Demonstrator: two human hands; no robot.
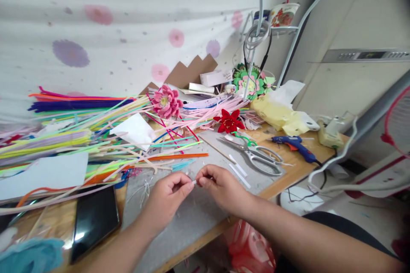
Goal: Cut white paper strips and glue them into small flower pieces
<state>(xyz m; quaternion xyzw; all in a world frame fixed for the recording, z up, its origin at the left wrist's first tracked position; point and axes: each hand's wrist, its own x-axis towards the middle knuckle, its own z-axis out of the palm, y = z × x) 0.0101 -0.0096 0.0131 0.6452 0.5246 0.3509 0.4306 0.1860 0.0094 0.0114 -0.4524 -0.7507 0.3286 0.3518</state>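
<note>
Over the grey work mat (pixel 198 226) my two hands meet fingertip to fingertip. A small white piece (pixel 194 182), perhaps rolled paper or a strip, shows between them. My left hand (pixel 169 196) pinches it between thumb and forefinger. The curled fingers of my right hand (pixel 222 185) are closed at its other end; their grip is partly hidden. Right of my hands lie white strips (pixel 239 175), a thin stick (pixel 218 149) and large silver-handled scissors (pixel 261 160). A red flower (pixel 229 121) lies behind them.
Many coloured pipe cleaners (pixel 73 136) cover the left side, near a pink flower (pixel 166 101). A black phone-like slab (pixel 96 219) lies front left. At right are a blue glue gun (pixel 296 147), a power strip (pixel 329 134) and a white cable (pixel 347 158) over the table edge.
</note>
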